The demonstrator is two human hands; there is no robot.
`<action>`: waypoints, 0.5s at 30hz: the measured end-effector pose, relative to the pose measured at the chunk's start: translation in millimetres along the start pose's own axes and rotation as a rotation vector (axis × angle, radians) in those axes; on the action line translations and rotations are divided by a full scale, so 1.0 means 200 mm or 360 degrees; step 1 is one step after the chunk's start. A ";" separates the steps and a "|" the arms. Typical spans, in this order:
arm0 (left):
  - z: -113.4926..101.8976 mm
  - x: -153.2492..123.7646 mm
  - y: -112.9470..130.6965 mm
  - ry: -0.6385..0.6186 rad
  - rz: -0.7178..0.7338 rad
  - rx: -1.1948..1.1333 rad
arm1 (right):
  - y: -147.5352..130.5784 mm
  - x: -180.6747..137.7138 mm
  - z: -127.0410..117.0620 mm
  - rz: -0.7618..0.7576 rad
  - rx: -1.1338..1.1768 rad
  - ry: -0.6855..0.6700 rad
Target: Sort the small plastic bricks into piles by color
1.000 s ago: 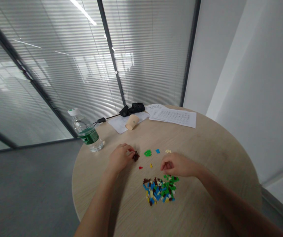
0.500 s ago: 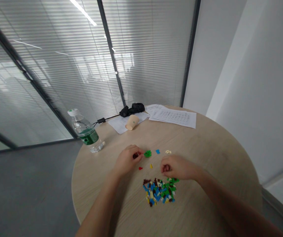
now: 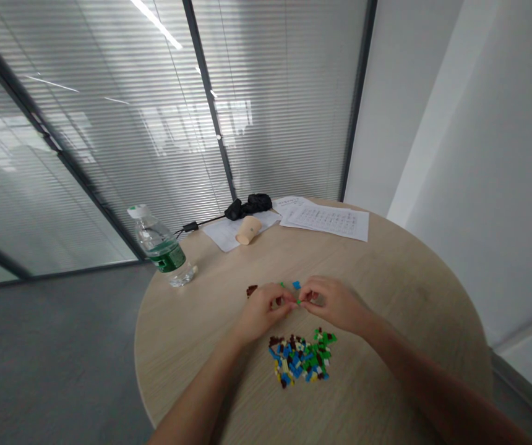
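Note:
My left hand (image 3: 265, 311) and my right hand (image 3: 333, 301) meet above the table, thumbs and forefingers pinched. A tiny green brick (image 3: 299, 302) shows between their fingertips, and both hands seem to grip it. Just behind the fingers lies a small blue group of bricks (image 3: 296, 285). A dark brown cluster of bricks (image 3: 251, 290) sits behind the left hand's knuckles. Nearer to me spreads a pile of small mixed bricks (image 3: 298, 358) in blue, green, brown, white and yellow. The left hand covers most of the green group behind it.
On the round wooden table (image 3: 414, 284), a water bottle (image 3: 166, 253) stands at the left edge. A paper cup (image 3: 248, 230) lies on its side on a sheet. Printed papers (image 3: 331, 220) and a black bundle (image 3: 254, 205) with a cable lie at the back.
My left hand has moved right from beside the green group, uncovering the brown cluster. My right hand has shifted slightly up and left, and the fingertips of both now meet at a green brick.

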State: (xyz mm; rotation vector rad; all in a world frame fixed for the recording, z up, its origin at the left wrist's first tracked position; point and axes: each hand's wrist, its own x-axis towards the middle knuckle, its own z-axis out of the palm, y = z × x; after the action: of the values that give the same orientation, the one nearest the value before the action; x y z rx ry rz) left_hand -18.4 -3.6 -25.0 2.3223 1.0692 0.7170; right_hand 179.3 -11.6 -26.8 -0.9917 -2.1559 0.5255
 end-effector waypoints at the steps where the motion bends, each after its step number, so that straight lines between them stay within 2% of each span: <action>1: 0.00 0.00 0.00 0.0008 0.0008 0.0000 | 0.00 0.00 0.00 -0.0014 -0.0014 -0.0009; 10: 0.02 0.00 0.01 0.0013 0.0001 0.0066 | 0.00 0.00 0.02 -0.0094 0.0016 -0.0023; 15: 0.03 0.00 -0.02 0.0056 -0.0009 0.0085 | 0.00 0.00 0.01 -0.0059 -0.0041 -0.0054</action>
State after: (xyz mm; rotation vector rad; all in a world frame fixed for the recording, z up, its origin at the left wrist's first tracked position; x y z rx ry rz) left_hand -16.8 -1.4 -31.8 2.3590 1.1231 0.7384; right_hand 177.6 -11.9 -27.9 -0.9613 -2.2120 0.5017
